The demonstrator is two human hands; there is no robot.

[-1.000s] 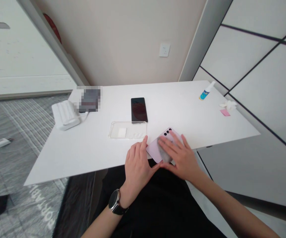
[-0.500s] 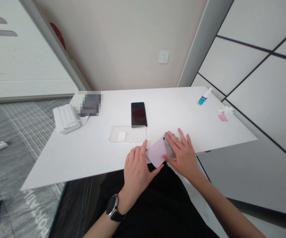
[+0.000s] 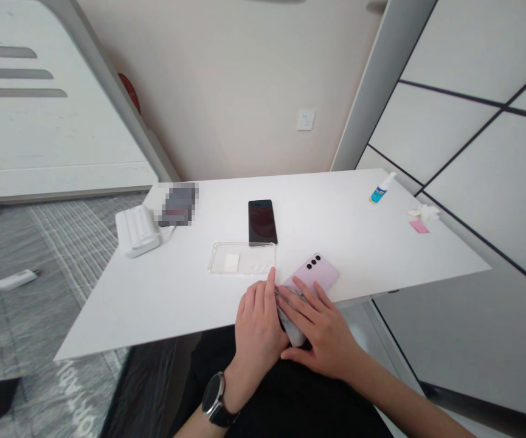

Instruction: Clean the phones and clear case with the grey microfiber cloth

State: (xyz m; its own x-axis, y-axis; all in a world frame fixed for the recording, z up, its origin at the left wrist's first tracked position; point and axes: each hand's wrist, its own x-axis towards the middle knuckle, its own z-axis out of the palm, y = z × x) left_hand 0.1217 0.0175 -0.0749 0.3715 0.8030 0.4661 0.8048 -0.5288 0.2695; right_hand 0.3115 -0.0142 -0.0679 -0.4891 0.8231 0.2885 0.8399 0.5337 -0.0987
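Left hand grips glossy lilac phone; right hand presses crumpled cloth.

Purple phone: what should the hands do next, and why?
Probably slide the cloth up toward the cameras. The right hand has it on the lower end of the phone, so the top part looks unwiped, and the left hand sits right beside it.

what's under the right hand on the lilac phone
A crumpled grey cloth lies under the right hand, on the lilac phone. The camera end shows; the phone's lower part is hidden by cloth and fingers.
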